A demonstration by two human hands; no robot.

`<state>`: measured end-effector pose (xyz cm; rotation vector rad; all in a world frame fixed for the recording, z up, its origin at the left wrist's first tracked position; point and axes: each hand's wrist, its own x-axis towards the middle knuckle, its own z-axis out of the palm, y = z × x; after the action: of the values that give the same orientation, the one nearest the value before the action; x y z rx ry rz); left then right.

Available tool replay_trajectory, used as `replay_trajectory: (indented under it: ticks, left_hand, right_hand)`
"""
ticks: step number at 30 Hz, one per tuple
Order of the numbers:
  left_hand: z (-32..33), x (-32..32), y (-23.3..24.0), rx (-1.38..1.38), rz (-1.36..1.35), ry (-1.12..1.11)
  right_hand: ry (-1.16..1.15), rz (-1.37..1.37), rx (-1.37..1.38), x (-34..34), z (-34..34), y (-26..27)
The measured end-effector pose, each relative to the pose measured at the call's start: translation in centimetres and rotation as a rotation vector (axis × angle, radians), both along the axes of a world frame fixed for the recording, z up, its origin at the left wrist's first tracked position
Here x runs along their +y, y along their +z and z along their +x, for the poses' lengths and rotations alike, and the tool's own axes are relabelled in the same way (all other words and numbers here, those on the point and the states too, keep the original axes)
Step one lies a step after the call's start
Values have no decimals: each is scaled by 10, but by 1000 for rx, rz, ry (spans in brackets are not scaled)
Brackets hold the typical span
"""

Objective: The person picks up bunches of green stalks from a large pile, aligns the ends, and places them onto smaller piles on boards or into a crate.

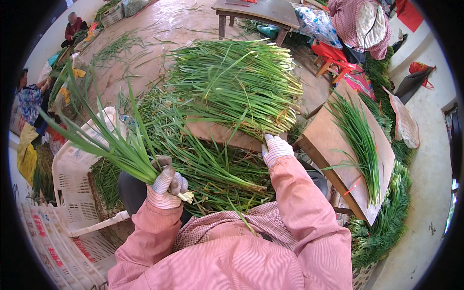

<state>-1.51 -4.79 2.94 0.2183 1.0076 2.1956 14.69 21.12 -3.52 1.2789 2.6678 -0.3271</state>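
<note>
My left hand (pixel 167 183), in a striped knit glove with grey-coated fingers, is closed around a bunch of garlic chives (pixel 132 159). The long leaves fan up and left, and the pale stem ends poke out below the fist. A thick pile of garlic chives (pixel 232 83) lies on a wooden board (pixel 221 132) before me, stem ends towards the right. At the pile's near right corner, my gloved right hand (pixel 277 148) touches the stem ends. Its fingertips are partly hidden, so whether they pinch a stalk is unclear. Loose leaves (pixel 210 174) cover my lap.
A tied chive bundle (pixel 362 145) lies on a small wooden table (pixel 322 141) at right, above more bundles (pixel 384 214). White plastic crates (pixel 72 177) stand at left. Two people sit far left; another person (pixel 362 25) is at upper right. A dark table (pixel 257 12) stands beyond the pile.
</note>
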Motion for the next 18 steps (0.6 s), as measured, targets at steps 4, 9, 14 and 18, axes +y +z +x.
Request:
replay_trajectory:
  ticks: [4,9,14,18]
  left_hand:
    - [-3,3,0,55,-13,38]
    - [-2,7,-2,68,2,18]
    - [1,5,7,86,-4,15]
    - [11,7,6,52,-44,-21]
  right_hand:
    - [133,-62,373,-21,7,0]
    - [349,-643,135,-51,33,-17]
    - [110,-1202,359,-43,50,24]
    - [-79,-1320,696,-37,54,81]
